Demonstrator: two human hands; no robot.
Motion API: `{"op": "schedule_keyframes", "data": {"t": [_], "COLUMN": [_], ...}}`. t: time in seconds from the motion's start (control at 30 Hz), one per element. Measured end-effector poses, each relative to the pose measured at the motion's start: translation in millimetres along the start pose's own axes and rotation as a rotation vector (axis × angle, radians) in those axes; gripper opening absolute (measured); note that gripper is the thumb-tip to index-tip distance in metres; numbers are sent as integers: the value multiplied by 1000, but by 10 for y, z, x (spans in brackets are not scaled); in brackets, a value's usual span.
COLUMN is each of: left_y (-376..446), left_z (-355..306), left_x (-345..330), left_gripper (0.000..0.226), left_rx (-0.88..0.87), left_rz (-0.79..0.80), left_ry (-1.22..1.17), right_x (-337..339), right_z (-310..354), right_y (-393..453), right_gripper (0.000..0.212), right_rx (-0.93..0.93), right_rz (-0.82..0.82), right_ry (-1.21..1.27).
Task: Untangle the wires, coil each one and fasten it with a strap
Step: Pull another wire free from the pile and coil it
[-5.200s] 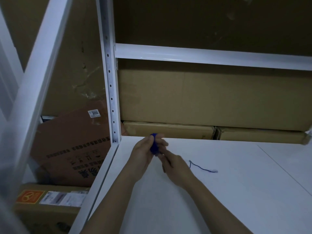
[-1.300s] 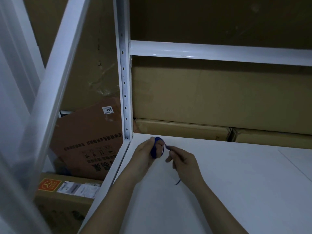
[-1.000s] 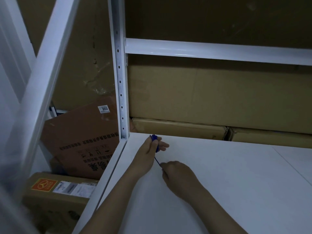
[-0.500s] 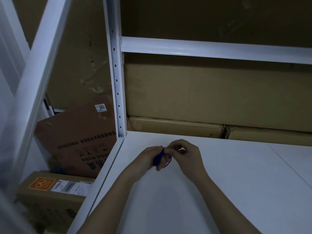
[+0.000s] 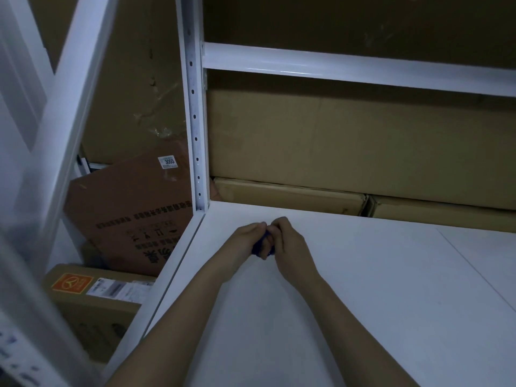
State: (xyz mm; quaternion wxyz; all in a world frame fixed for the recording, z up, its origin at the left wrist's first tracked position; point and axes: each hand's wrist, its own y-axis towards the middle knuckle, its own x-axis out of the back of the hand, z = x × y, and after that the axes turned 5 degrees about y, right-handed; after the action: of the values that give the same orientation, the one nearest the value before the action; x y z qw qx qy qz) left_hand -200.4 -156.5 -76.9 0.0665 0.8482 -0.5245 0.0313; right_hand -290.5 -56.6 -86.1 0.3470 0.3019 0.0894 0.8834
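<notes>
Left hand point(image 5: 245, 241) and right hand point(image 5: 287, 241) meet fingertip to fingertip just above the white shelf board point(image 5: 363, 289), near its back-left corner; both have fingers curled in on a small bundle of blue wire point(image 5: 258, 247) between them; only a dark blue sliver shows below the left fingers, the rest is covered by knuckles and thumbs, so can't tell how neatly it's coiled or whether a strap is on it; both forearms run in from the bottom edge.

Around that: white perforated upright point(image 5: 195, 121) stands at the board's back-left corner, just beyond the hands; white crossbeam point(image 5: 349, 68) runs right from it higher up; large cardboard box point(image 5: 349, 141) fills the space behind the board, with two flat cartons point(image 5: 290, 195) lying end to end under it along the board's rear edge.

Left of the board, lower down: a reddish-brown carton point(image 5: 134, 208) leaning tilted, printed text upside down, white label reading 3055; in front of it a box with orange sticker point(image 5: 92, 297); a blurred white diagonal beam point(image 5: 64, 121) cuts across the left foreground and hides part of that area.
</notes>
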Motion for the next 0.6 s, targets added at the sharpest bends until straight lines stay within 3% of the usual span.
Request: {"op": "schedule_keyframes", "data": {"t": [0.17, 0.3, 0.5, 0.6], "left_y": [30, -63, -182, -147], "left_z": [-29, -81, -65, -34], "left_x": [28, -47, -147, -202], "left_gripper": [38, 35, 29, 28], "left_rx": [-48, -88, -2, -1], "left_rz": [-162, -210, -131, -194], "left_ry": [301, 365, 435, 493], "right_x": [-14, -58, -64, -38], "right_z": [38, 99, 118, 95], "right_y": [46, 73, 13, -72], "right_gripper": [23, 23, 30, 30], "right_rx": [83, -20, -105, -69], "right_rz": [-65, -101, -113, -158], "right_ry": [20, 211, 302, 278]}}
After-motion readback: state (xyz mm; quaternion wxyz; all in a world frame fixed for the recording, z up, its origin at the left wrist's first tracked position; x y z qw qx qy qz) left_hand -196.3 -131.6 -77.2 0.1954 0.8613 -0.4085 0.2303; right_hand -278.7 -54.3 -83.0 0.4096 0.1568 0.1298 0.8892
